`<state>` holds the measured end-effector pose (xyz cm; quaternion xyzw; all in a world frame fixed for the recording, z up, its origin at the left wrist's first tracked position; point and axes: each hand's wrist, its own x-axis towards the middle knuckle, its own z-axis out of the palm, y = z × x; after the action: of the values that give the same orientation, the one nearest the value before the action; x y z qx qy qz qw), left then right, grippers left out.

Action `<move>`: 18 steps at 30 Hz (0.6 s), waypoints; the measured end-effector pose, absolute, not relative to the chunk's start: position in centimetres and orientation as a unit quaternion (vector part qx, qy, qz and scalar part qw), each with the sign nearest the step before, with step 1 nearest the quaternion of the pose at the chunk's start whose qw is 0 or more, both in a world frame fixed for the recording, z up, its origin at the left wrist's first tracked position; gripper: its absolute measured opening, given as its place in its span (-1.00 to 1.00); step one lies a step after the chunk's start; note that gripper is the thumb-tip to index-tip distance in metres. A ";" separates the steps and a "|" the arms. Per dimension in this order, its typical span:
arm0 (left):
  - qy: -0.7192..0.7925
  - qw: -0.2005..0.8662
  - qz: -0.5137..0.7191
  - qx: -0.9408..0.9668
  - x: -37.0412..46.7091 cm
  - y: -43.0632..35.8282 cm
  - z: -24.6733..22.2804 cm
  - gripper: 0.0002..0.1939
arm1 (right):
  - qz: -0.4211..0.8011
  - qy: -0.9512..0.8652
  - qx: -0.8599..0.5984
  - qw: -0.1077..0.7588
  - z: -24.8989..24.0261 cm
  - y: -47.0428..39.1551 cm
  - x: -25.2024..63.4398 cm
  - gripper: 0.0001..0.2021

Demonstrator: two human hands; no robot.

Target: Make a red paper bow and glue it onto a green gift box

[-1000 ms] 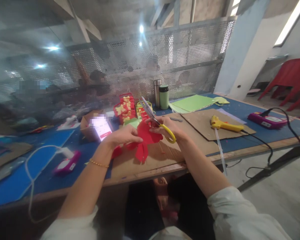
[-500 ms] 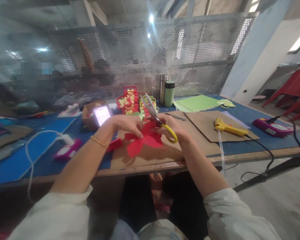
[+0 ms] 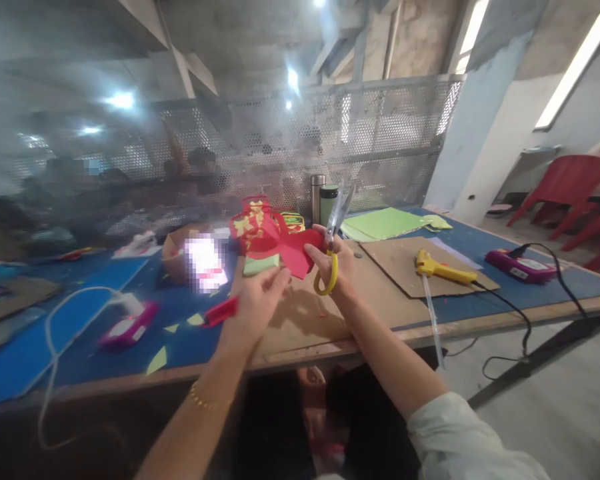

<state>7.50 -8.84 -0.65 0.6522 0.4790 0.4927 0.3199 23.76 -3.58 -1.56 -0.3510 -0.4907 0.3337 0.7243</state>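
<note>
A red paper cutout with several petals point(image 3: 296, 257), shaped like a flower, is raised over the brown cardboard point(image 3: 300, 323). My right hand point(image 3: 337, 263) pinches its right side between thumb and fingers. The same hand also holds scissors with yellow handles point(image 3: 336, 270), their blades pointing up and away. My left hand point(image 3: 260, 297) is just below and left of the cutout, fingers drawn together; whether they grip a petal's edge is hard to see. Behind the cutout are a red piece with yellow paper shapes point(image 3: 254, 220) and a pale green pad point(image 3: 261, 265).
To the right, a yellow glue gun point(image 3: 445, 270) lies on another cardboard sheet point(image 3: 390, 270), its cord trailing over the edge. Green sheets point(image 3: 387, 223), a green bottle point(image 3: 329, 203), a lit phone point(image 3: 205, 263), a cardboard box point(image 3: 173, 257) and two purple power strips point(image 3: 130, 327) surround the work.
The cutout has been lifted and turned, its petals now pointing away. My left hand has come off its left side and moved lower. The scissors tilt more upright and right.
</note>
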 end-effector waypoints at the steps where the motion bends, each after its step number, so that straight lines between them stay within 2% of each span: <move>1: 0.468 0.379 0.509 0.615 8.1 -8.3 -1.0 -0.53 | 0.333 -0.488 -0.351 0.726 -1.7 -3.6 23.5 -0.37; 3: 0.435 0.477 0.535 0.546 9.3 -7.1 -1.2 -0.50 | 0.326 -0.482 -0.355 0.732 -1.9 -3.6 23.2 -0.35; 6: 0.418 0.508 0.573 0.488 10.5 -5.9 -0.9 -0.55 | 0.305 -0.478 -0.365 0.738 -2.1 -3.7 23.1 -0.37; 11: 0.433 0.441 0.603 0.503 11.0 -5.6 -1.2 -0.69 | 0.319 -0.440 -0.361 0.758 -1.9 -4.0 22.9 -0.35; 18: 0.448 0.344 0.613 0.553 9.2 -3.7 -0.8 -0.72 | 0.319 -0.456 -0.348 0.754 -2.0 -3.5 23.0 -0.43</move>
<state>9.24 -3.70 -0.77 0.5531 0.4475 0.6128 0.3439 22.99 -3.55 -2.05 -0.3480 -0.4561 0.3188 0.7545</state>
